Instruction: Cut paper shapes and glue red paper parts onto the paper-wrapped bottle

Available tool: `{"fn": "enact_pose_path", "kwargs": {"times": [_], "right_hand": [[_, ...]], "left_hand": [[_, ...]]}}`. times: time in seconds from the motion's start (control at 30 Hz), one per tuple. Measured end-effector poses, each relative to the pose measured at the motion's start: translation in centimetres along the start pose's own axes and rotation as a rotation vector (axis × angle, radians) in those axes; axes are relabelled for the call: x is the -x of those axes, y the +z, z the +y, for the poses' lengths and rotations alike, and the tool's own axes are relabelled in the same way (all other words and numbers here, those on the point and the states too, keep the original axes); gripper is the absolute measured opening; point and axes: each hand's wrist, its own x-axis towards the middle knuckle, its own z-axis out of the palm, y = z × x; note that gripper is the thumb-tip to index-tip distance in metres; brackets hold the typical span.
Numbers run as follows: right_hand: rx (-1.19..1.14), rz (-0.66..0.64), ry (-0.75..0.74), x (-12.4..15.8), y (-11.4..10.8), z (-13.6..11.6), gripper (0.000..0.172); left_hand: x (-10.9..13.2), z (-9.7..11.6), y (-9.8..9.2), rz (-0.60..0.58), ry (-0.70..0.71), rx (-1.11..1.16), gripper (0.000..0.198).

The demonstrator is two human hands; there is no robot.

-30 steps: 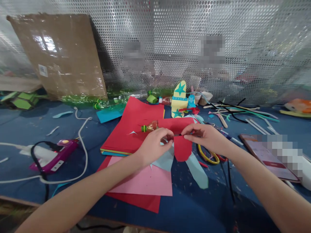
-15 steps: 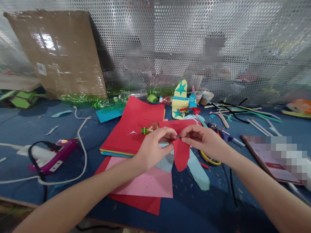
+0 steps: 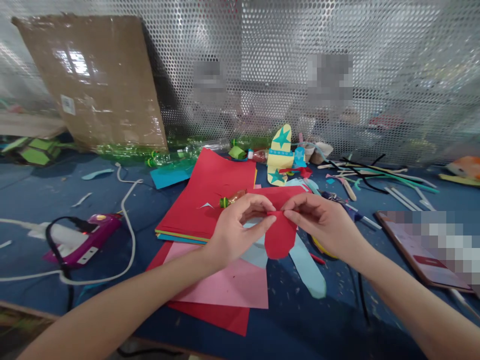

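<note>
A small red paper cutout (image 3: 280, 239) with a rounded lower end hangs between my hands. My left hand (image 3: 245, 220) pinches its top edge between thumb and fingertips. On the other side of that edge, my right hand (image 3: 318, 216) pinches it the same way. Below and to the right lies a long light blue paper strip (image 3: 309, 272) on the table. A pink sheet (image 3: 221, 282) is under my left wrist. Partly hidden behind my left hand, a small bottle with a green cap (image 3: 232, 199) rests on a stack of red paper (image 3: 195, 200).
A yellow paper plane with blue stars (image 3: 280, 159) stands at the back. To the left are a purple power strip (image 3: 90, 245) and white cable. A phone (image 3: 416, 250) lies at right, near straws and sticks (image 3: 375, 172). A cardboard sheet (image 3: 101, 90) leans on the perforated metal wall.
The red cutout has turned from a narrow, angled view to a broader, flatter face. Both hands still pinch its top edge and have shifted only slightly.
</note>
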Motion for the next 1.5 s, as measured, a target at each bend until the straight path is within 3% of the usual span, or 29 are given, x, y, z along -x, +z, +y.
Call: {"fn": "enact_pose_path", "kwargs": {"times": [0.43, 0.73, 1.03, 1.2, 1.5], "right_hand": [[-0.130, 0.089, -0.103, 0.7, 1.1, -0.4, 0.012], [0.052, 0.161, -0.184, 1.1, 1.1, -0.1, 0.012], [0.133, 0.154, -0.187, 1.0, 1.0, 0.6, 0.006], [0.120, 0.156, -0.201, 1.2, 1.3, 0.4, 0.009], [0.375, 0.108, -0.374, 1.1, 0.9, -0.6, 0.013]], "left_hand": [[-0.1, 0.3, 0.1, 0.056, -0.020, -0.015, 0.012], [-0.1, 0.0, -0.3, -0.012, 0.014, -0.150, 0.009], [-0.2, -0.5, -0.3, -0.011, -0.020, -0.127, 0.005], [-0.1, 0.0, -0.1, 0.045, -0.019, -0.118, 0.008], [-0.2, 0.4, -0.3, 0.040, 0.008, -0.136, 0.007]]}}
